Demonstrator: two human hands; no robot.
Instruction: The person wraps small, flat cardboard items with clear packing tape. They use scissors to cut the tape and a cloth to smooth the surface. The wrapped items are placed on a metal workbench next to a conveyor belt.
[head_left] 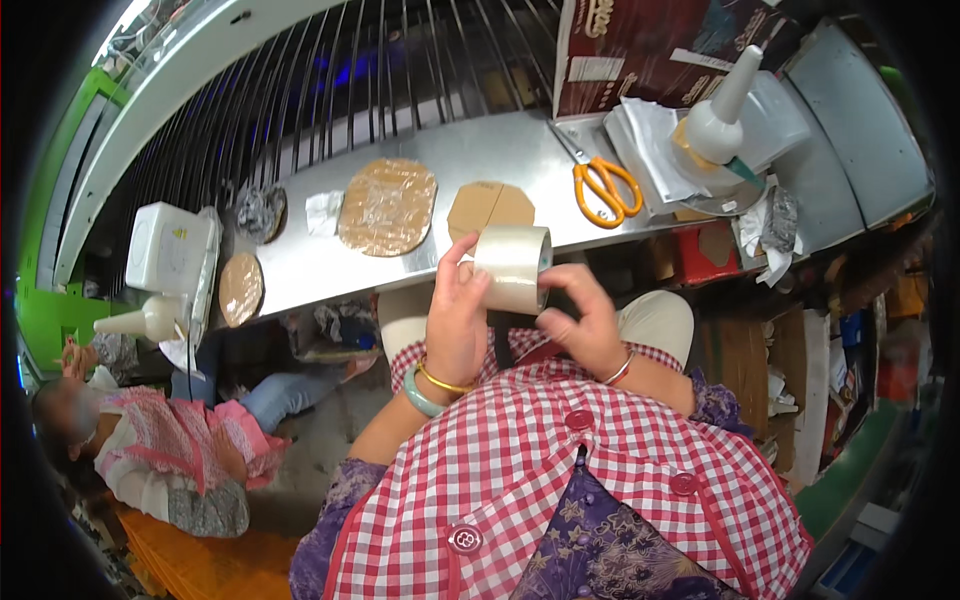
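A wide roll of clear packing tape [508, 268] is held up over my lap, just off the bench's front edge. My left hand [458, 320] grips its left side, thumb and fingers against the tape. At the roll's right end is my right hand [583, 318], thumb and index finger apart, the index fingertip by the core's rim; whether it touches is unclear. Behind the roll lies a brown cardboard piece [487, 203] with cut corners. To its left sits a rounded cardboard piece [388, 207] covered in shiny clear tape. Orange-handled scissors [604, 190] lie to the right.
The narrow metal bench [300, 262] carries a crumpled dark bundle [261, 213], a small taped oval [241, 288] and folded white paper [323, 213]. A white nozzle bottle [715, 125] stands at right beside a printed carton [655, 60]. Another person [175, 440] sits at left.
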